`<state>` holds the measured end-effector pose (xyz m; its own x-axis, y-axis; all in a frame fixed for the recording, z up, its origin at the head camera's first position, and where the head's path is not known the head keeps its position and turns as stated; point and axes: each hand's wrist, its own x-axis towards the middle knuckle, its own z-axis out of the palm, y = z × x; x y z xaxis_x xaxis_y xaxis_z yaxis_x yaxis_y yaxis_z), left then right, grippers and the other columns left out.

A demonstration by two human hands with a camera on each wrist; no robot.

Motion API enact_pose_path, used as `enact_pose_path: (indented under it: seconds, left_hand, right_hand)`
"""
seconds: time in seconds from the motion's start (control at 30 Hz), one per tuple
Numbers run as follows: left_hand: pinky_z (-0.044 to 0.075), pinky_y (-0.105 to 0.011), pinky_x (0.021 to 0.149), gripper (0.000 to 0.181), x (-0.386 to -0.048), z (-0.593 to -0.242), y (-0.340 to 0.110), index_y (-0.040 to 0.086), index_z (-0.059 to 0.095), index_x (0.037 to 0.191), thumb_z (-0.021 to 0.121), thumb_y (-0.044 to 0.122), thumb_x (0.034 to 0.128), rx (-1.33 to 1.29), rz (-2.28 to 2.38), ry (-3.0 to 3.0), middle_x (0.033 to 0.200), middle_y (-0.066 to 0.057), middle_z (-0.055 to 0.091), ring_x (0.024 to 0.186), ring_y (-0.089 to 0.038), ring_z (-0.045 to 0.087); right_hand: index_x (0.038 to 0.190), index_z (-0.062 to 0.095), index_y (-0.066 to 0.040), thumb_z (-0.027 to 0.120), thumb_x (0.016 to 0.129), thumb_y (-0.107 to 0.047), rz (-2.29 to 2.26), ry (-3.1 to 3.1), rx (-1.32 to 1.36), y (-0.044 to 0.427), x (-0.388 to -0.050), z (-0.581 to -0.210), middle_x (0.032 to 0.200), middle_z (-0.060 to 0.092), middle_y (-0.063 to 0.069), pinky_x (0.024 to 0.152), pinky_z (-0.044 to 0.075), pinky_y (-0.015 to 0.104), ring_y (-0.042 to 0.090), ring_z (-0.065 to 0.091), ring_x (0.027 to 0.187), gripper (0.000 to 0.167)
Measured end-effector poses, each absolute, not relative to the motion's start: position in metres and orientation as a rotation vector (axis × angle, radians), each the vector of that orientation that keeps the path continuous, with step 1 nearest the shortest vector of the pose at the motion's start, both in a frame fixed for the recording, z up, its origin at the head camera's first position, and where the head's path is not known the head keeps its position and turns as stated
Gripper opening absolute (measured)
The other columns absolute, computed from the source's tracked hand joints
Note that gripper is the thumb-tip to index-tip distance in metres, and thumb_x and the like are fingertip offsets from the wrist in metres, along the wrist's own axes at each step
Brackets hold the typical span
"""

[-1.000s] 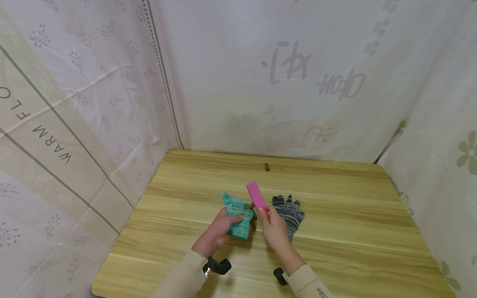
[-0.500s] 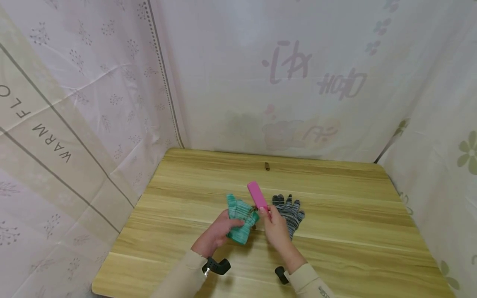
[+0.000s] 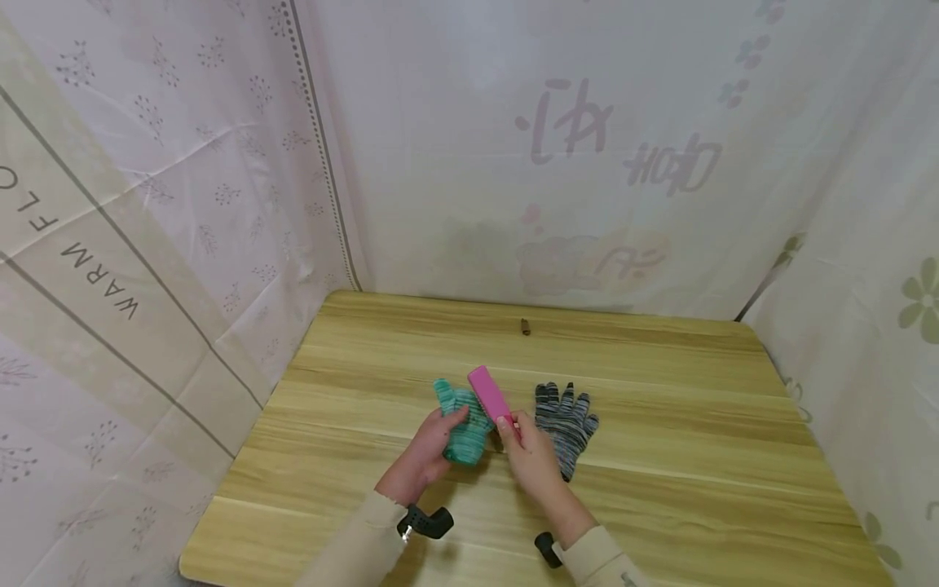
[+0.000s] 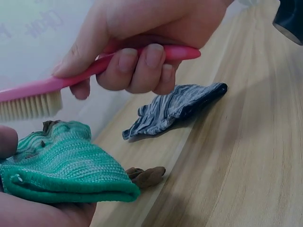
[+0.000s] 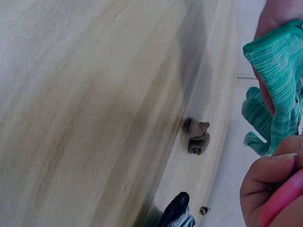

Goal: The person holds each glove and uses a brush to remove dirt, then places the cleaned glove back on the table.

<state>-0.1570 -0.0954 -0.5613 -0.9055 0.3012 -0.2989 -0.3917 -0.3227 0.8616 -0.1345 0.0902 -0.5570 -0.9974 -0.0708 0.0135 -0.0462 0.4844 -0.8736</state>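
Note:
My left hand (image 3: 428, 447) grips a green striped knit glove (image 3: 466, 444) between thumb and fingers, raised above the table. Small brown scraps (image 4: 49, 126) cling to the glove's upper side. My right hand (image 3: 537, 465) holds a pink brush (image 3: 487, 391) by its handle. Its pale bristles (image 4: 33, 108) face down just over the glove; whether they touch it I cannot tell. To the right of my right hand, a grey-and-black striped knit glove (image 3: 568, 424) lies flat with its fingers spread.
Brown curled pieces (image 5: 198, 137) lie on the wooden table (image 3: 660, 391), under the held glove. A small brown piece (image 3: 525, 327) sits near the table's back edge. Printed fabric curtains (image 3: 455, 163) surround the table at the back and both sides.
The brush has come left and slightly down, over the green glove. The green glove has tilted and shifted a little in my left hand. The grey glove stays in place.

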Motion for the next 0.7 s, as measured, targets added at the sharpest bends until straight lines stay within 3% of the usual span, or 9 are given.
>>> enact_pose_path:
  seconds: [0.2,0.33,0.7]
  left_hand:
    - [0.056,-0.029,0.075,0.034,-0.156,-0.559,-0.096,0.003,0.047,0.131,0.046,0.029,0.1087,-0.079,2.246,1.503,0.098,0.002,0.066,0.089,-0.011,0.063]
    - [0.056,-0.029,0.073,0.029,-0.156,-0.559,-0.096,0.003,0.049,0.127,0.044,0.026,0.1096,-0.064,2.247,1.495,0.095,0.002,0.065,0.085,-0.01,0.063]
    - [0.058,-0.024,0.075,0.029,-0.155,-0.56,-0.096,-0.002,0.05,0.126,0.046,0.021,0.1093,-0.061,2.292,1.477,0.096,0.005,0.069,0.087,-0.007,0.067]
  right_hand:
    - [0.112,0.061,-0.013,0.051,0.106,-0.041,-1.54,2.723,-0.122,0.087,-0.132,-0.558,0.067,0.049,-0.003,0.049,0.033,0.025,0.01,0.039,0.054,0.03]
    - [0.112,0.06,-0.014,0.049,0.107,-0.042,-1.507,2.742,-0.07,0.09,-0.135,-0.56,0.07,0.052,-0.002,0.049,0.035,0.026,0.012,0.04,0.055,0.03]
    - [0.116,0.06,-0.011,0.046,0.108,-0.041,-1.455,2.764,0.006,0.096,-0.143,-0.564,0.067,0.047,0.0,0.049,0.034,0.029,0.015,0.038,0.055,0.035]
